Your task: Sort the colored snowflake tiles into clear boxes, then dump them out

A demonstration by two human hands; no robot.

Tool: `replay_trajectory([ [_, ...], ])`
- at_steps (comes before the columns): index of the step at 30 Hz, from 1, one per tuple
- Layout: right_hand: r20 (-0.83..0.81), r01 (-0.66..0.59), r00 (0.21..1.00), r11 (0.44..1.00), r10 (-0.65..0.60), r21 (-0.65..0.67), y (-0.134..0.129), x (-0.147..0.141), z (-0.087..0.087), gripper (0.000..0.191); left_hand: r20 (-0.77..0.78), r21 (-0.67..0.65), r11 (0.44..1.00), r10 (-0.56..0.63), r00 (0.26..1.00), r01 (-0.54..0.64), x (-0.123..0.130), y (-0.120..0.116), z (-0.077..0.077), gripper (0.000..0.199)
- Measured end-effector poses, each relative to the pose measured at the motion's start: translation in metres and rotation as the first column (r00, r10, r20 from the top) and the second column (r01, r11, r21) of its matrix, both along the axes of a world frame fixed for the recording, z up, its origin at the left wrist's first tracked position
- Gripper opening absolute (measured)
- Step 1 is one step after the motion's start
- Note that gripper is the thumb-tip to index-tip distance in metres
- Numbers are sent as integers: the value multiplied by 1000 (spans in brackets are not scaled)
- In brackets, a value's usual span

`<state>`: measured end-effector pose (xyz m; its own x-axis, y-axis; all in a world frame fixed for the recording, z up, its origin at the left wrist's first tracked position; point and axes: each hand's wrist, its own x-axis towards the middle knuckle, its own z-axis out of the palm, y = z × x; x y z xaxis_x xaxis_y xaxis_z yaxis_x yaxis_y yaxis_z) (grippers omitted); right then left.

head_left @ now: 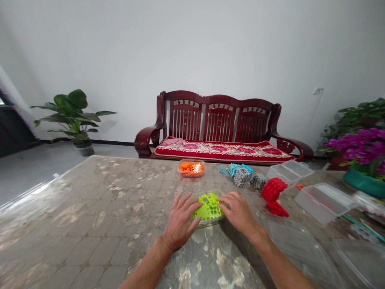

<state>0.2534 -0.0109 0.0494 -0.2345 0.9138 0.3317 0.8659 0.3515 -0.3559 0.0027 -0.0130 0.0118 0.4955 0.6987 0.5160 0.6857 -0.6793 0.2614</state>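
Lime-green plastic pieces (207, 209) fill a clear container (207, 223) near the middle of the table. My left hand (182, 218) rests at the container's left side, its fingers spread and touching the green pieces. At the right side, my right hand (237, 209) has its thumb and fingers bent at the edge of the green pieces. Whether its fingertips hold a piece is too small to tell.
Behind stands a clear box of orange pieces (191, 169). To the right lie blue pieces (234, 169), grey pieces (241, 177), red pieces (274, 189), an open clear box (323, 202) and a clear lid (296, 241). A flower pot (363, 182) stands far right.
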Motion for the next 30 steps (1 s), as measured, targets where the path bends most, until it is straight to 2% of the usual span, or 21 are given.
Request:
replay_trajectory([
  [8, 8, 17, 1000, 1000, -17, -3, 0, -3, 3, 22, 63, 13, 994, 106, 992, -107, 0, 3, -3, 36],
  [12, -13, 0, 1000, 1000, 0, 20, -2, -14, 8, 23, 129, 16, 984, 173, 977, -176, 0, 6, -8, 34],
  [17, -9, -36, 999, 999, 36, 25, -2, -29, 11, 22, 195, -15, 981, 194, 962, -194, 0, 8, -11, 31],
  [20, -34, 2, 999, 999, 0, 39, 3, -25, 9, 25, 211, -26, 985, 174, 962, -173, -1, 8, -12, 30],
  [25, -52, 144, 988, 989, -142, 25, 7, -7, 8, 25, 140, -14, 991, 134, 981, -134, 1, 6, -10, 30],
  [30, -18, 122, 992, 992, -121, 32, 3, -3, 4, 23, 121, -19, 980, 197, 973, -196, 3, 4, -6, 26],
])
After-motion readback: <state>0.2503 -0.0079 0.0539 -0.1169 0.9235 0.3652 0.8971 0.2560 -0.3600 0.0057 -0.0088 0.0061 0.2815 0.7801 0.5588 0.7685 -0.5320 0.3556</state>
